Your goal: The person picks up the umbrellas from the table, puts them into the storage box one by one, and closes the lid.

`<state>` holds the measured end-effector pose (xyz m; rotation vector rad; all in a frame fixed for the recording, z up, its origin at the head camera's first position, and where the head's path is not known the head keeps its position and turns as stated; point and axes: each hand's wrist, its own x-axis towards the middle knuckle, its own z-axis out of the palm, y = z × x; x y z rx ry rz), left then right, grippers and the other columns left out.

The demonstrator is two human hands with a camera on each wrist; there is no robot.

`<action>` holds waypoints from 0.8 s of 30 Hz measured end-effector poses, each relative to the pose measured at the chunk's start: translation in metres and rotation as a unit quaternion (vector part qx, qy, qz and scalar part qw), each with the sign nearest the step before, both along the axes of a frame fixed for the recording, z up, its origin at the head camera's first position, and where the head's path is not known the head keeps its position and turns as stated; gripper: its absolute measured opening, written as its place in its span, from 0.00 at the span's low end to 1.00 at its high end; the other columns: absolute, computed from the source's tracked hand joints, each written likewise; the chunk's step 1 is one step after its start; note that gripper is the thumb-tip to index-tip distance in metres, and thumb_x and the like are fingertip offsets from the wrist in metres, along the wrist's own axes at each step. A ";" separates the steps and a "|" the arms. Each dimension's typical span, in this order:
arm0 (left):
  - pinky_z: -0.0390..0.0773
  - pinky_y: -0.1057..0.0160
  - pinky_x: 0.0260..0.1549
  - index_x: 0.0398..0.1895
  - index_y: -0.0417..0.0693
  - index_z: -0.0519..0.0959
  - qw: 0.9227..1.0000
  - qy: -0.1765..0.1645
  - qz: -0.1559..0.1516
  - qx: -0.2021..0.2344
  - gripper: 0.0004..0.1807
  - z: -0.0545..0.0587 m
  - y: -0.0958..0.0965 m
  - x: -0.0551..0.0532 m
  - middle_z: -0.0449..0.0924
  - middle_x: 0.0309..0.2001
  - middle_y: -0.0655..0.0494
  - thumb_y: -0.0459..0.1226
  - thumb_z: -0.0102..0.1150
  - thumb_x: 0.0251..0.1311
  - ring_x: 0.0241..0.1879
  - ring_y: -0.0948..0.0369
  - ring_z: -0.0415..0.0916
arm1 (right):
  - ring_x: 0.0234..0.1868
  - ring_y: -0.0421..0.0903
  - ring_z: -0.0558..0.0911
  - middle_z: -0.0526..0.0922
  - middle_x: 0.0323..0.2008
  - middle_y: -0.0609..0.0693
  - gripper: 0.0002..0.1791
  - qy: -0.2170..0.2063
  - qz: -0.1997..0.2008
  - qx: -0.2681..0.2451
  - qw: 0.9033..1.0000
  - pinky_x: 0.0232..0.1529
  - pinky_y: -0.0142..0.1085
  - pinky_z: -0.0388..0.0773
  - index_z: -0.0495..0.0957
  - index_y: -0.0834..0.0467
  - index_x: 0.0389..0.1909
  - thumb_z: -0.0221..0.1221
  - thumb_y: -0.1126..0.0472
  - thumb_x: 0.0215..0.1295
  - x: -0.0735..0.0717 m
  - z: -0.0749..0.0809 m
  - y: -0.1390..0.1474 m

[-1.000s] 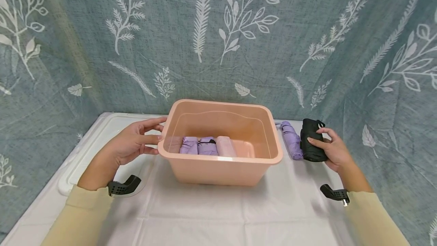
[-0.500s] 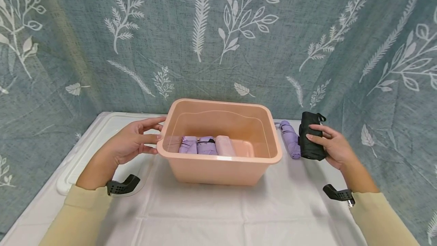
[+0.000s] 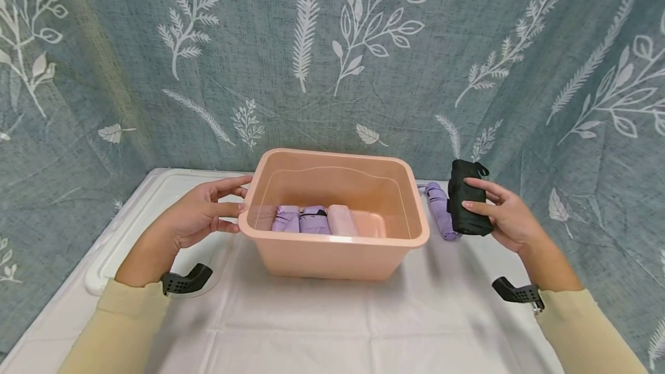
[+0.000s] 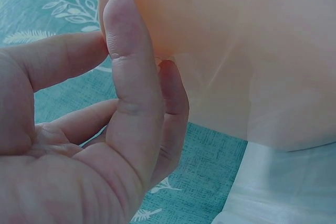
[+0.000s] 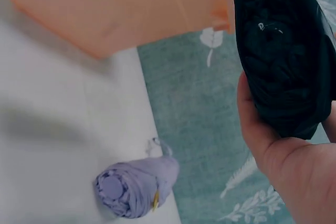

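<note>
A peach plastic bin (image 3: 332,258) stands in the middle of the table. My left hand (image 3: 202,212) holds its left rim, thumb and fingertips right at the lip; the left wrist view shows the thumb (image 4: 128,45) over the rim. My right hand (image 3: 506,215) grips a black folded umbrella (image 3: 467,201) with a small loop at its top, raised beside the bin. In the right wrist view, the umbrella's bunched end (image 5: 278,51) faces the camera. A purple folded umbrella (image 3: 440,212) lies on the table, partly behind the black one.
Inside the bin, two purple rolled bundles (image 3: 314,221) lie beside a pink one (image 3: 342,221). A white lid (image 3: 130,229) rests on the table at the left, partly behind my left arm. Blue-grey leaf-patterned cloth (image 3: 332,74) hangs behind and at both sides.
My right hand has lifted the black umbrella off the table and moved it slightly left, toward the bin. My left hand stays at the rim.
</note>
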<state>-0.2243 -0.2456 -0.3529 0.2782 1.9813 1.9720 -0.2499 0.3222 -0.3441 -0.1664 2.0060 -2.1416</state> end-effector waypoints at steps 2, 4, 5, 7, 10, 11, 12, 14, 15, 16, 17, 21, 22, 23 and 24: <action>0.89 0.62 0.34 0.81 0.45 0.58 1.000 -0.001 -0.001 0.002 0.40 0.000 0.000 0.000 0.69 0.56 0.51 0.29 0.62 0.68 0.34 0.61 0.84 | 0.52 0.42 0.87 0.65 0.62 0.48 0.33 0.009 0.011 -0.002 1.000 0.46 0.38 0.89 0.69 0.51 0.74 0.59 0.74 0.70 0.001 0.002 -0.002; 0.89 0.62 0.34 0.80 0.46 0.59 1.000 -0.001 -0.001 0.002 0.40 0.000 0.000 0.000 0.68 0.57 0.50 0.29 0.62 0.68 0.34 0.61 0.84 | 0.53 0.42 0.86 0.65 0.63 0.49 0.34 0.017 0.021 -0.003 1.000 0.47 0.37 0.88 0.66 0.53 0.75 0.58 0.74 0.71 0.001 0.004 -0.004; 0.89 0.62 0.34 0.80 0.46 0.59 1.000 -0.001 -0.001 0.003 0.40 0.000 0.001 0.000 0.68 0.57 0.49 0.29 0.62 0.68 0.34 0.61 0.84 | 0.54 0.42 0.86 0.65 0.64 0.49 0.35 0.021 0.025 -0.002 0.999 0.47 0.37 0.88 0.65 0.53 0.76 0.58 0.74 0.71 0.002 0.006 -0.006; 0.89 0.62 0.34 0.80 0.45 0.59 1.000 -0.002 0.001 0.000 0.40 0.000 0.001 -0.001 0.68 0.58 0.48 0.29 0.62 0.68 0.34 0.61 0.85 | 0.54 0.42 0.86 0.65 0.64 0.48 0.35 0.024 0.030 0.000 0.999 0.48 0.37 0.88 0.63 0.54 0.77 0.58 0.74 0.71 0.002 0.009 -0.009; 0.89 0.62 0.34 0.81 0.45 0.58 1.000 -0.003 0.002 -0.004 0.40 -0.001 0.001 -0.001 0.67 0.58 0.48 0.29 0.62 0.68 0.34 0.61 0.85 | 0.54 0.42 0.86 0.63 0.65 0.49 0.35 0.023 0.034 -0.002 0.999 0.48 0.37 0.88 0.63 0.54 0.77 0.58 0.74 0.71 0.004 0.013 -0.016; 0.89 0.62 0.34 0.81 0.45 0.57 1.000 -0.003 0.002 -0.005 0.40 -0.001 0.002 -0.001 0.67 0.58 0.48 0.29 0.62 0.68 0.34 0.62 0.85 | 0.54 0.42 0.86 0.63 0.65 0.49 0.35 0.023 0.036 -0.001 0.999 0.48 0.37 0.88 0.64 0.54 0.76 0.58 0.74 0.71 0.005 0.014 -0.018; 0.89 0.62 0.34 0.81 0.44 0.57 1.000 -0.003 0.002 -0.005 0.40 -0.001 0.002 -0.001 0.67 0.58 0.48 0.29 0.62 0.68 0.34 0.62 0.84 | 0.54 0.43 0.86 0.63 0.65 0.49 0.35 0.024 0.038 0.000 0.999 0.48 0.37 0.88 0.64 0.54 0.76 0.58 0.74 0.71 0.005 0.016 -0.020; 0.89 0.62 0.34 0.81 0.44 0.57 1.000 -0.003 0.001 -0.004 0.40 -0.001 0.002 -0.001 0.67 0.58 0.49 0.29 0.62 0.68 0.34 0.62 0.84 | 0.54 0.43 0.86 0.63 0.65 0.49 0.35 0.027 0.041 -0.002 0.999 0.47 0.37 0.88 0.64 0.54 0.76 0.58 0.75 0.71 0.007 0.018 -0.025; 0.89 0.62 0.34 0.81 0.44 0.57 1.000 -0.003 0.002 -0.003 0.40 -0.001 0.002 -0.001 0.68 0.57 0.49 0.29 0.62 0.68 0.34 0.62 0.84 | 0.53 0.43 0.86 0.63 0.65 0.49 0.35 0.029 0.043 -0.002 0.999 0.47 0.37 0.88 0.64 0.54 0.76 0.58 0.75 0.71 0.008 0.019 -0.027; 0.89 0.62 0.34 0.81 0.44 0.57 1.000 -0.002 0.001 -0.002 0.40 -0.001 0.002 -0.001 0.68 0.57 0.50 0.29 0.62 0.68 0.34 0.62 0.84 | 0.53 0.44 0.86 0.64 0.65 0.50 0.35 0.031 0.046 -0.004 0.998 0.47 0.36 0.88 0.64 0.54 0.76 0.58 0.75 0.71 0.009 0.020 -0.029; 0.89 0.62 0.34 0.81 0.44 0.57 1.000 -0.002 0.000 0.000 0.40 -0.002 0.001 -0.001 0.68 0.57 0.50 0.29 0.62 0.68 0.34 0.62 0.84 | 0.53 0.44 0.86 0.64 0.66 0.50 0.35 0.033 0.048 -0.007 0.998 0.46 0.36 0.88 0.64 0.54 0.76 0.58 0.75 0.71 0.009 0.021 -0.031; 0.89 0.62 0.34 0.80 0.46 0.59 1.000 0.000 0.001 0.005 0.39 -0.002 0.000 0.000 0.69 0.55 0.52 0.28 0.62 0.67 0.34 0.62 0.84 | 0.54 0.44 0.86 0.63 0.66 0.49 0.35 0.040 0.054 -0.028 0.997 0.47 0.36 0.88 0.64 0.54 0.76 0.57 0.75 0.71 0.011 0.024 -0.041; 0.89 0.62 0.34 0.80 0.46 0.59 1.000 0.000 0.002 0.006 0.39 -0.002 0.000 0.000 0.69 0.55 0.52 0.28 0.62 0.67 0.35 0.62 0.84 | 0.54 0.44 0.86 0.63 0.67 0.50 0.35 0.041 0.055 -0.032 0.997 0.47 0.35 0.88 0.64 0.54 0.76 0.57 0.75 0.71 0.011 0.025 -0.043; 0.89 0.62 0.34 0.80 0.46 0.59 1.000 -0.001 0.002 0.008 0.39 -0.002 0.000 0.000 0.69 0.55 0.52 0.28 0.62 0.67 0.34 0.61 0.84 | 0.55 0.44 0.86 0.63 0.67 0.50 0.35 0.043 0.054 -0.037 0.997 0.48 0.35 0.88 0.64 0.54 0.76 0.57 0.75 0.71 0.011 0.026 -0.045; 0.89 0.62 0.34 0.80 0.46 0.59 1.000 0.000 0.003 0.007 0.40 -0.002 0.000 0.000 0.69 0.56 0.52 0.28 0.62 0.67 0.34 0.61 0.84 | 0.55 0.43 0.86 0.62 0.67 0.49 0.35 0.045 0.052 -0.039 0.997 0.48 0.35 0.88 0.64 0.54 0.76 0.57 0.75 0.71 0.011 0.026 -0.048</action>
